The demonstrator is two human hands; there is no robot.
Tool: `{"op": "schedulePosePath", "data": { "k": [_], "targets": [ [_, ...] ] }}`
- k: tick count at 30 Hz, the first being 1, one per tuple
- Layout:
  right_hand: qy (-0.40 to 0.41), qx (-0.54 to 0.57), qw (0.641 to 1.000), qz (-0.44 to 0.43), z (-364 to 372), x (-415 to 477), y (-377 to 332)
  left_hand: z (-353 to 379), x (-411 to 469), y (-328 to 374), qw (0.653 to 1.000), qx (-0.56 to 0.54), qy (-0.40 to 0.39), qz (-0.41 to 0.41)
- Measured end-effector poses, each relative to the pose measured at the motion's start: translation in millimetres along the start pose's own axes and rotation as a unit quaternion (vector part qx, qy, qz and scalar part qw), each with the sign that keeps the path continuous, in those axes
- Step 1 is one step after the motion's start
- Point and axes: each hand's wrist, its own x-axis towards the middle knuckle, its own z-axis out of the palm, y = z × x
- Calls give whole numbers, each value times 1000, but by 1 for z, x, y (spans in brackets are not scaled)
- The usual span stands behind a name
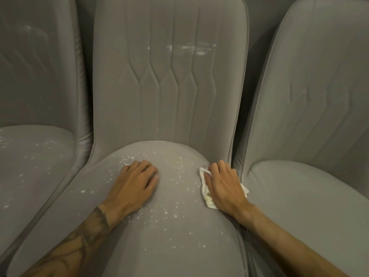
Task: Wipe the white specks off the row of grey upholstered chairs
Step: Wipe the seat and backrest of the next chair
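Three grey upholstered chairs stand side by side. The middle chair's seat [159, 246] is dotted with white specks [175, 210], and white smears [191, 47] mark its backrest. My left hand [133, 184] rests palm down on the seat's left half, fingers loosely curled, holding nothing. My right hand [223, 186] presses a crumpled white cloth [205, 193] against the seat's right edge, fingers curled over it. The left chair's seat [34, 166] also carries white specks. The right chair's seat [309, 196] shows no specks.
Narrow gaps separate the chairs. The left chair's backrest [36, 62] has a faint white smear near the top. The right chair's backrest [311, 86] leans towards the right.
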Motion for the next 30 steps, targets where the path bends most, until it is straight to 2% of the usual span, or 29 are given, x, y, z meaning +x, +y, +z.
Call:
{"op": "schedulePosePath", "data": {
  "k": [5,10,12,17,24,28,30],
  "targets": [
    [10,-19,999,26,-3,2,-7,-1,6,-7,1000,-2,-8,28],
    [-93,51,994,21,-5,-8,-22,-3,18,-32,995,-12,-8,101],
    [-106,47,993,35,-7,-8,-28,-3,24,-41,992,-14,-21,127],
    [-79,-17,995,65,-6,6,-43,0,28,-56,984,-47,-19,172],
    [-85,27,981,170,25,53,-54,13,23,-57,981,-63,36,178],
    [-86,64,989,101,24,51,-58,11,20,-54,979,-50,53,193],
    [-100,71,986,113,17,46,-49,9,18,-54,978,-49,58,192]
  ]
}}
